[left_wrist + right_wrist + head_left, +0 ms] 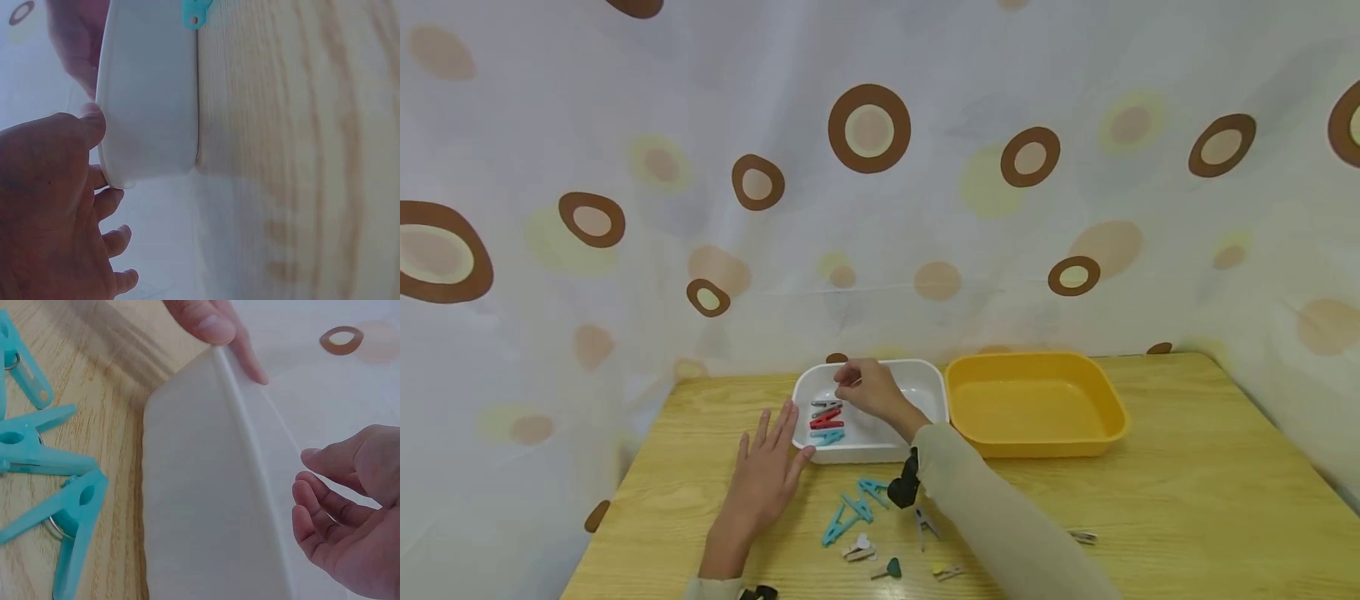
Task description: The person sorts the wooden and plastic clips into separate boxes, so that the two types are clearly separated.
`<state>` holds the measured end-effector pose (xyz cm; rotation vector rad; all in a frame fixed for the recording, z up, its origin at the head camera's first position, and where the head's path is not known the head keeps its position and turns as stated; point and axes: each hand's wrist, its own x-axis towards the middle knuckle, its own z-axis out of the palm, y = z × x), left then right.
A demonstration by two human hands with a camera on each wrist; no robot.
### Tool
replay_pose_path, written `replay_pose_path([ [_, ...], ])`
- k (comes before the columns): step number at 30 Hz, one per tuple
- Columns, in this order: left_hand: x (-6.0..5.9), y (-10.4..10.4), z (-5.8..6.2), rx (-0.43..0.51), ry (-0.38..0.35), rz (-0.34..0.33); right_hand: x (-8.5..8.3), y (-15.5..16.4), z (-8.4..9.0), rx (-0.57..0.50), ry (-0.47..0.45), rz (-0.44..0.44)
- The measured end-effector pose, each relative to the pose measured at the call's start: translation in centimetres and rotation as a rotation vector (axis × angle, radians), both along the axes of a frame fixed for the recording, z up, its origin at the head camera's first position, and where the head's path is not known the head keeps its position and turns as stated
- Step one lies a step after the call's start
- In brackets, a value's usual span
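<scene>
My left hand [777,450] lies flat on the wooden table with straight, spread fingers. Its thumb [92,119] touches the near left corner of the white tray [925,385]. My right hand [850,382] hovers over the tray's far left part, fingers loosely curled, nothing seen in them [306,484]. Grey [826,407], red [825,420] and blue clothespins [827,436] lie inside the tray. In the right wrist view the tray's outer wall [200,487] fills the middle.
An empty yellow tray [1105,392] stands right of the white one. Teal clothespins [850,510] [44,459] and several small pegs [859,547] lie on the table [1187,483] in front. A spotted curtain [880,167] surrounds the table.
</scene>
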<state>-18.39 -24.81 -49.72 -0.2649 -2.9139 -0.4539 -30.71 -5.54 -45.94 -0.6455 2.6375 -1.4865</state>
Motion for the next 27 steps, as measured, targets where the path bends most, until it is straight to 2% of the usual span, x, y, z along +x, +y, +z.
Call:
replay_pose_path([
  [6, 0.1, 0.0, 0.0, 0.000, 0.007, 0.000, 1.5, 1.7, 0.9, -0.037, 0.068, 0.045],
  [12, 0.1, 0.1, 0.0, 0.002, -0.005, -0.002, 3.5, 3.7, 1.4, -0.044, 0.100, 0.032],
  [20, 0.1, -0.1, 0.0, 0.009, 0.020, -0.011, 5.2, 6.1, 0.8, -0.121, 0.132, 0.029],
  [27, 0.3, 0.1, 0.2, 0.016, 0.016, -0.014, 6.8, 7.7, 0.5, -0.122, 0.139, 0.023],
])
